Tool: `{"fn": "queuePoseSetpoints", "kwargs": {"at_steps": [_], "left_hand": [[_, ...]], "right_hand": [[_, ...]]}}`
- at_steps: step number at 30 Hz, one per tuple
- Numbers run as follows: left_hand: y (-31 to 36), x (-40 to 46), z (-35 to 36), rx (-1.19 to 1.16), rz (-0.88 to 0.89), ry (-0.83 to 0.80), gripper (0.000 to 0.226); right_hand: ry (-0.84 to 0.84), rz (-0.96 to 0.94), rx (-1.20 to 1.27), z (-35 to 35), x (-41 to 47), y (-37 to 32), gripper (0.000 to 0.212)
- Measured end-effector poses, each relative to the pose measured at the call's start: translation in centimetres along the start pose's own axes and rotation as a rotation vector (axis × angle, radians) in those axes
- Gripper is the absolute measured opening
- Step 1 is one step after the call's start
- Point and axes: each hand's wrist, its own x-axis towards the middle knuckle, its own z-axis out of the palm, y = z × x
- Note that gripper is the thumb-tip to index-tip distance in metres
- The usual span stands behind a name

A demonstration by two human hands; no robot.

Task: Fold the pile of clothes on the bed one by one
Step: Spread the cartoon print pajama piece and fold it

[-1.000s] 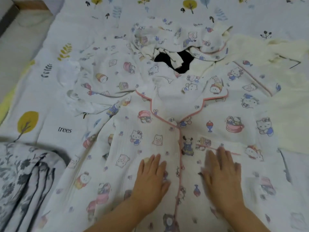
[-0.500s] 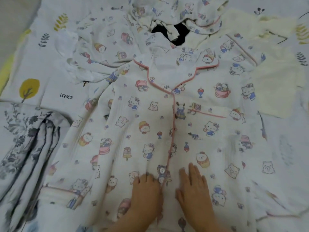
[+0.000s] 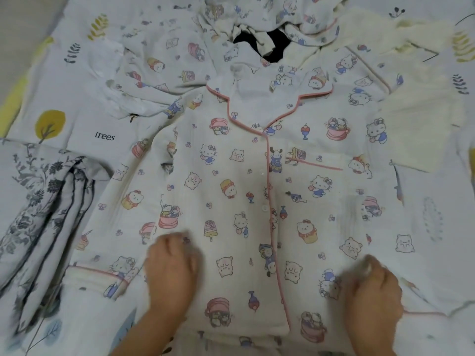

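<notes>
Our 2 hands have slid apart from the button line: the left hand (image 3: 171,271) and right hand (image 3: 372,286) now press the pajama shirt (image 3: 231,181) flat on the bed (image 3: 77,104), fingers blurred, seemingly holding nothing. We judge smoothing nearly done. The sheet reads "trees" (image 3: 104,136).

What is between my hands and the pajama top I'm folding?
Nothing visible: the left hand and right hand both lie directly on the pajama top, spread face up on the bed.
</notes>
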Motion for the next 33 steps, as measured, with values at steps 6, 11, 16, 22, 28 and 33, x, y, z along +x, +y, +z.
{"fn": "queuePoseSetpoints", "kwargs": {"at_steps": [6,11,16,22,28,33], "left_hand": [[-4.6,0.3,1.1,-0.031,-0.302,-0.205,0.013],[-7.7,0.2,-0.1,-0.101,-0.372,-0.145,0.022],[-7.4,-0.8,-1.3,0.092,-0.285,-0.308,0.012],[-0.6,-2.8,0.9,0.04,0.296,-0.025,0.041],[4.2,-6.3,6.2,0.194,0.677,-0.283,0.076],[3.8,-5.5,5.1,0.184,0.849,-0.401,0.073]], "right_hand": [[-0.24,0.342,0.155,-0.2,0.4,0.6,0.043],[-0.197,0.27,0.049,-2.8,1.9,3.7,0.021],[-0.232,0.246,-0.174,-3.2,1.9,5.9,0.034],[0.097,-0.425,-0.191,0.8,-2.6,1.0,0.049],[-0.15,-0.751,-0.272,6.0,-6.9,0.2,0.054],[-0.024,-0.907,-0.263,6.3,-6.4,0.5,0.049]]}}
